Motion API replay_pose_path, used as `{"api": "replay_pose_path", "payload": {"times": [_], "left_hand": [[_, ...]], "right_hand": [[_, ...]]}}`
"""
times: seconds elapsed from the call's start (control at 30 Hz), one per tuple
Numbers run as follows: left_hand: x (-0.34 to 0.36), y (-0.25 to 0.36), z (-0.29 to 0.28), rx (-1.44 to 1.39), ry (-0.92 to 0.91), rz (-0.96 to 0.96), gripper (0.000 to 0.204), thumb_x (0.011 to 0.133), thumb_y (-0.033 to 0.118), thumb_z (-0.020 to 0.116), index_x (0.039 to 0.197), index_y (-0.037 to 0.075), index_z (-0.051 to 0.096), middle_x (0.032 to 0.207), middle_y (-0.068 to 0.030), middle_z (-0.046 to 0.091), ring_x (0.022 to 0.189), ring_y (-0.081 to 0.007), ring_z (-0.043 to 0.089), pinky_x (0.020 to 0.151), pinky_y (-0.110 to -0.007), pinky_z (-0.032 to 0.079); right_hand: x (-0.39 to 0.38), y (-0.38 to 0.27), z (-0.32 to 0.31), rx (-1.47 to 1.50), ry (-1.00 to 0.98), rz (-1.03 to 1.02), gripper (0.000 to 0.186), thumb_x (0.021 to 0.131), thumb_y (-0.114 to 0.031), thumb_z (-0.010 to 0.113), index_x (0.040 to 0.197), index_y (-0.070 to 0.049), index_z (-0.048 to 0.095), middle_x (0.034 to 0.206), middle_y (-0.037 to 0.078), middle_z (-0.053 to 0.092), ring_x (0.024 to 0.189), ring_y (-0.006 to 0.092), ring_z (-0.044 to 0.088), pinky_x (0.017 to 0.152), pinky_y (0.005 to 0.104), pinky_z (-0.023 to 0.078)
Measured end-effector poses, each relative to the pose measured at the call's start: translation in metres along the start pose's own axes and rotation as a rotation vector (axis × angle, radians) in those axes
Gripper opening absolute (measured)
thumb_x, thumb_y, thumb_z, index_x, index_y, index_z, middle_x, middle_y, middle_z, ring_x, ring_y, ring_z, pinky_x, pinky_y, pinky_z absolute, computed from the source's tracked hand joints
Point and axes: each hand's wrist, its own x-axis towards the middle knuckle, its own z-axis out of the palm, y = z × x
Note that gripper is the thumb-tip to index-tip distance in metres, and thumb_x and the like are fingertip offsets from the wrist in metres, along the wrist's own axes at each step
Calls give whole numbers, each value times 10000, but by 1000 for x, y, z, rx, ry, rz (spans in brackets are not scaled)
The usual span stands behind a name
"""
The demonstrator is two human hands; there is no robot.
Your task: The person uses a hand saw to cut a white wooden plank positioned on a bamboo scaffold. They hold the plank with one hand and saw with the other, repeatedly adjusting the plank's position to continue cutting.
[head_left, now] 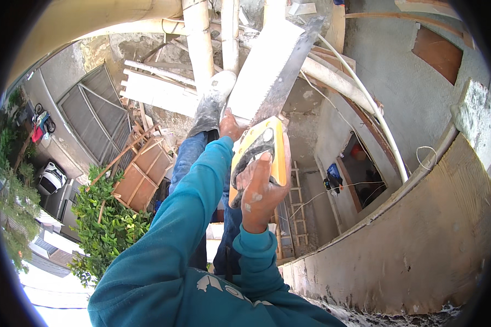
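My right hand [261, 193] is wrapped round the yellow and black handle of a handsaw [287, 82]. Its toothed, dusty blade points up and to the right, along the right edge of a long white panel [264, 65]. The blade overlaps that edge; whether the teeth are in the material I cannot tell. At the panel's near end my left hand [232, 126] has its fingers closed on the edge, just left of the saw handle. A dusty dark boot [211, 103] rests beside the panel, against the bamboo poles [199, 43].
Far below, a wooden ladder [298, 207] leans near a wall opening [360, 169]. A curved concrete wall [387, 240] rises at the right. Left are a leafy tree [106, 223], a broken wooden frame [143, 173] and white boards [158, 90]. A thin pole [373, 109] crosses at right.
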Motion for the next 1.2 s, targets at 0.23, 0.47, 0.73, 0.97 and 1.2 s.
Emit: {"api": "replay_pose_path", "payload": {"times": [0.23,0.47,0.73,0.97,1.2], "left_hand": [[6,-1,13,16,100,129,1124,694,416,903,1486,-106,300,1247,-324,632,1186,-425,625,1028,-440,500],[29,-2,-5,-45,-19,-16,1149,689,415,913,1495,-116,289,1308,-320,605,1244,-424,596,1053,-444,489],[-8,10,6,-42,104,72,1168,637,396,962,1462,-117,314,1317,-317,599,1253,-427,590,1057,-439,488],[-4,13,-3,-102,92,31,1025,657,376,958,1367,-93,387,1210,-325,641,1189,-439,622,1018,-455,509],[0,15,-8,-91,-41,19,1171,646,395,963,1462,-133,311,1321,-326,596,1246,-430,594,1068,-427,485]], "right_hand": [[100,1,35,317,51,409,480,1008,-79,518,1462,63,455,1374,230,583,1223,261,597,1020,416,489],[-18,7,7,-73,5,-66,542,1015,-190,525,1450,122,443,1421,261,549,1294,297,567,1051,397,469],[94,2,20,365,17,279,481,1011,-114,558,1451,48,451,810,48,578,526,58,458,442,239,377],[0,8,-5,17,33,-22,458,1000,-148,533,1372,114,478,972,143,645,820,203,647,719,340,540],[69,16,5,328,11,225,508,1011,-135,549,1459,70,426,852,61,584,638,123,526,558,296,453]]}}
